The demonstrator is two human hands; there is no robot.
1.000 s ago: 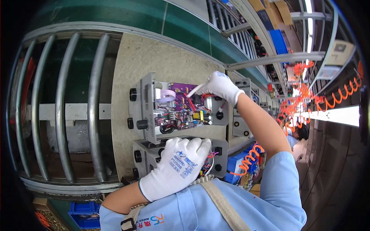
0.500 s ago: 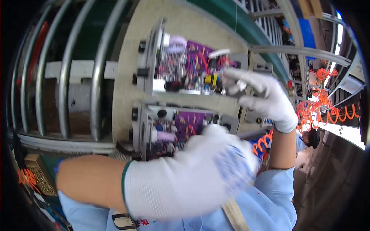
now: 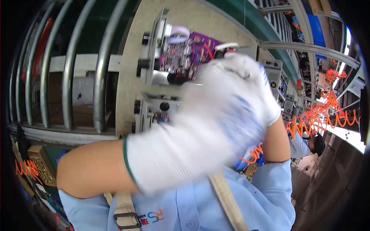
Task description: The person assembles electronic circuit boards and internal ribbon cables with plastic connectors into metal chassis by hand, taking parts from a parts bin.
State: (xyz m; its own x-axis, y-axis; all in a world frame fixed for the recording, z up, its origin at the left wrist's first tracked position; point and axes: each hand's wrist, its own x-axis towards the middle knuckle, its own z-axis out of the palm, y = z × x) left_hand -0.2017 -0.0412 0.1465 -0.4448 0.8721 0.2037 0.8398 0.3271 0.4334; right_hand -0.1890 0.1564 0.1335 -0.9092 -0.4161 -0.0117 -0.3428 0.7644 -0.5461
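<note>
My left hand, in a white knit glove with blue print and a green cuff, is smeared by motion. It reaches across from the left, and its fingers cannot be made out. Right against it is my right hand, also gloved in white, its fingers curled. Whatever the right fingers hold, if anything, is hidden. Both hands are over the right end of an open metal-chassis device with a purple circuit board, red wires and a pale purple ring-shaped part. A second chassis lies nearer, mostly covered by my left arm.
Metal rails run along the left of the beige work surface. A box of small brass-coloured parts stands at lower left. More devices line the bench to the right, near orange coiled hoses and another person.
My left hand has moved up and right to meet my right hand. My right hand's fingers, stretched out before, are now curled. The view has shifted slightly.
</note>
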